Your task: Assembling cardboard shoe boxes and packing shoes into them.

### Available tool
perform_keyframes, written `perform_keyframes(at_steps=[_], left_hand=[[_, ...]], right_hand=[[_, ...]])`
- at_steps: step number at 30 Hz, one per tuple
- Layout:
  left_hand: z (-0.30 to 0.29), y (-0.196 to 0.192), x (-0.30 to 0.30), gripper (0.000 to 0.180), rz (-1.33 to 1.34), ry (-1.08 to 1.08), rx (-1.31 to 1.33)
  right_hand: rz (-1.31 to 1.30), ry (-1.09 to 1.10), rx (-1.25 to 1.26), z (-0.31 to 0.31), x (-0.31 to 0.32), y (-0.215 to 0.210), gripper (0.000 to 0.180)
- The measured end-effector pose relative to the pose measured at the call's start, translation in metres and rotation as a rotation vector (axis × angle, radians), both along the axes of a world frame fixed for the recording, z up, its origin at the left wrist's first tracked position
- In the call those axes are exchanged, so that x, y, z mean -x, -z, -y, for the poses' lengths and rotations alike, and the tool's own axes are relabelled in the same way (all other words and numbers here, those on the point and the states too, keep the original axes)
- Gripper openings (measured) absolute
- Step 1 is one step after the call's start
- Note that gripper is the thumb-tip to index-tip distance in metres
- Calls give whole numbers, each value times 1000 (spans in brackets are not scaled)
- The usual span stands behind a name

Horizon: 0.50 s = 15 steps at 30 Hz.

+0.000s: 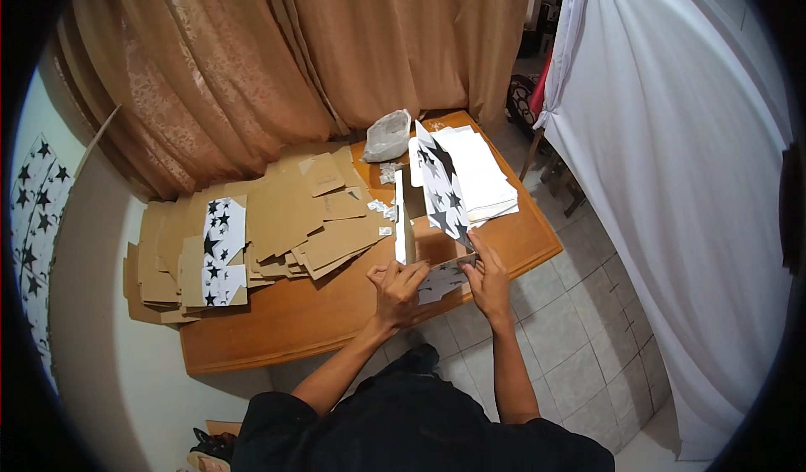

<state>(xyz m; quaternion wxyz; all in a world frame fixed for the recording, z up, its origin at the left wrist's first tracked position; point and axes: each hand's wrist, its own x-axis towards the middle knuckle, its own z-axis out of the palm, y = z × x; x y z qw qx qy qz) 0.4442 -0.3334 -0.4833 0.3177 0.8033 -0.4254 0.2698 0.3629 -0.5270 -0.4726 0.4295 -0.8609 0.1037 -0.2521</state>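
"Box?"
"Open cardboard box (pixel 445 193), star-print outside, bare brown inside; near view centre, toward 3 o'clock."
"Hands?"
"Left hand (pixel 397 293), curled, pinches its edge at 7 o'clock; right hand (pixel 489 277) pinches its corner at 4."
"Around it?"
"Flat matte cardboard pieces (pixel 281 207), 9 o'clock; crinkly translucent bag (pixel 387 138), 11; smooth white sheets (pixel 487 170), 1."

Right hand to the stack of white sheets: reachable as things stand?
Probably yes: the white sheets lie just beyond the right hand, with bare tabletop between, though it would first have to release the star-patterned box.
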Motion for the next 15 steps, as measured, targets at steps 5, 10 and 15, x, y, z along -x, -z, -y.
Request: perform_keyframes(at_steps=[5, 10, 15], left_hand=[[25, 16, -22, 40, 6, 22, 48], [49, 11, -52, 41, 16, 57, 89], [67, -2, -75, 32, 4, 78, 60]], right_hand=[[24, -65, -5, 31, -21, 10, 65], [-80, -178, -300, 52, -46, 0, 62], [57, -183, -275, 77, -72, 6, 61]])
